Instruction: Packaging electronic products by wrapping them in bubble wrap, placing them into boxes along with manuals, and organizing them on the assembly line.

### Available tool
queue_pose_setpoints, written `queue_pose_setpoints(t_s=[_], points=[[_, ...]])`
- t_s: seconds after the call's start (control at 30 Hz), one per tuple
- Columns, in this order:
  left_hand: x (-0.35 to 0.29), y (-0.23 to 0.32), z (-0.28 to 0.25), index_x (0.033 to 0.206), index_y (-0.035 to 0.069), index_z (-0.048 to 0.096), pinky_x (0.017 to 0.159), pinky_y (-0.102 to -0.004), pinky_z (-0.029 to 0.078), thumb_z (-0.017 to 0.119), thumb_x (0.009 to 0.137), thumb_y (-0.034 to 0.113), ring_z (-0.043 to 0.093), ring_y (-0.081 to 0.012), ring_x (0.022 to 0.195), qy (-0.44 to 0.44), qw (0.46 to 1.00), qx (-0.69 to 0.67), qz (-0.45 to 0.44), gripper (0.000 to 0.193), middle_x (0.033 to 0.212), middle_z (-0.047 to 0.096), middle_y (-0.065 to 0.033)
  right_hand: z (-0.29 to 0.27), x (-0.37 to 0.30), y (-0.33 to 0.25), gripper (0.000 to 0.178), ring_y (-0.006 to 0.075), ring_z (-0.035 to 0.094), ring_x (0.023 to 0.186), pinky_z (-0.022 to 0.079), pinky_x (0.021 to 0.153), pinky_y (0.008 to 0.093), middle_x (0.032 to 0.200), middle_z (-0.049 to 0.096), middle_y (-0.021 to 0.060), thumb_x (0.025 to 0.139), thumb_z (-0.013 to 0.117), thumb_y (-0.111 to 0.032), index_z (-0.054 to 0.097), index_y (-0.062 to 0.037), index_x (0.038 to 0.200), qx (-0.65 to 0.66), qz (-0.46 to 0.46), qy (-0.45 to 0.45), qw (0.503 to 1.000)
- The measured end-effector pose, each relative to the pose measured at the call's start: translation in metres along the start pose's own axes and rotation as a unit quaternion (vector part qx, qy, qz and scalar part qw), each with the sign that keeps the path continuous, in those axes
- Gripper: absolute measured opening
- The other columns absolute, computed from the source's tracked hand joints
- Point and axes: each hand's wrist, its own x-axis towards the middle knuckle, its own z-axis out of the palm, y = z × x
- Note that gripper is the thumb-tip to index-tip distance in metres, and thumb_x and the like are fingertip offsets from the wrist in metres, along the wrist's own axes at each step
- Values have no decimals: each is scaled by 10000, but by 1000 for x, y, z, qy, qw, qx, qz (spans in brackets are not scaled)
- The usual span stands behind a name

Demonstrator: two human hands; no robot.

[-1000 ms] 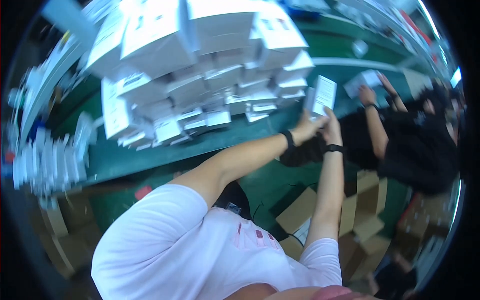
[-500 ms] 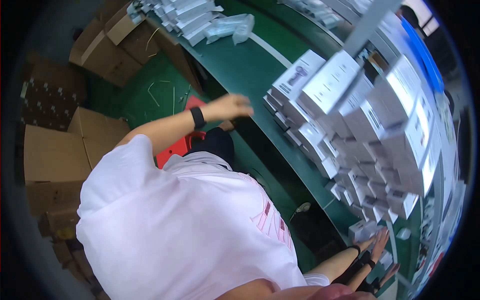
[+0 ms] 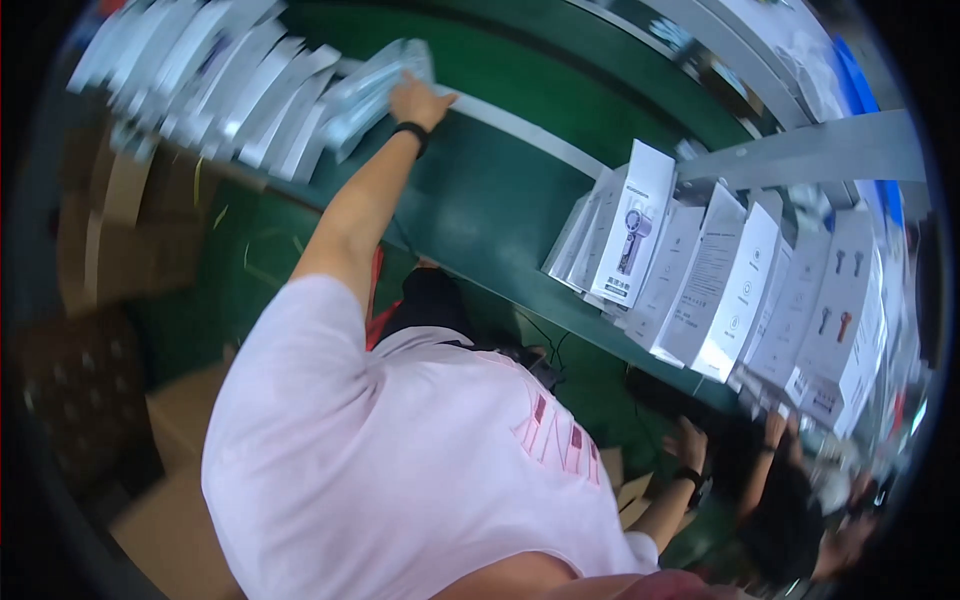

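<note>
My left hand, with a black band on its wrist, reaches far across the green bench top. Its fingers touch a clear plastic-bagged packet, pale inside, and the thumb sticks out to the side, so the hand looks open. Directly left of that packet, flat white cartons lean in a long row. My right hand, slightly blurred and wearing a dark wristwatch, hangs low beside the near bench edge. Its fingers look apart, and nothing shows in them.
White printed boxes with fan-like pictures stand stacked on the right of the bench. A grey metal post rises behind them. Co-workers' hands are at the lower right. Brown cartons lie on the floor at left.
My view has swung left. My left hand has gone from the near bench edge out to the bagged packet. My right hand has left the boxes at the lower right.
</note>
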Motion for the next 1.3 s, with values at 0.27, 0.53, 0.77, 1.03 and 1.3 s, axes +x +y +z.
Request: queue_pose_setpoints(t_s=[0.27,0.53,0.77,1.03,1.3], points=[[-87,62,-1,1366,-80,349,1000,-443,356,734,793,357,436,-369,1194,-23,928,-206,310,816,1272,489,-249,211,-288,-171,450,181,630,676,496,613,313,930,639,178,799,712,-224,596,59,1128,-209,-288,-69,932],[-180,156,37,1187,-163,497,750,-340,509,631,807,567,626,-279,917,-479,755,-420,156,835,1073,605,-252,298,-222,-244,596,381,486,1060,433,876,432,1211,484,244,790,687,-255,487,28,1275,-346,-442,301,771],[-187,159,36,1144,-110,552,778,-328,489,662,784,560,596,-235,933,-478,769,-417,77,768,1048,599,-206,309,-214,-227,619,430,440,1102,362,943,472,1273,429,289,795,680,-216,454,-75,1354,-348,-555,361,664],[-168,104,-22,1394,11,361,1042,-373,327,501,943,472,468,-214,1191,-558,460,-687,-69,660,1295,512,-94,299,-277,-265,652,332,498,1105,427,917,411,1213,473,209,797,692,-150,416,-37,1377,-132,-540,201,806],[-105,8,-47,1313,45,456,989,-429,435,588,865,378,573,-270,1123,-630,358,-612,-317,574,1251,565,-113,347,-277,-356,768,249,631,900,534,608,326,1011,621,202,850,543,-609,569,78,1191,-231,-191,-216,929]])
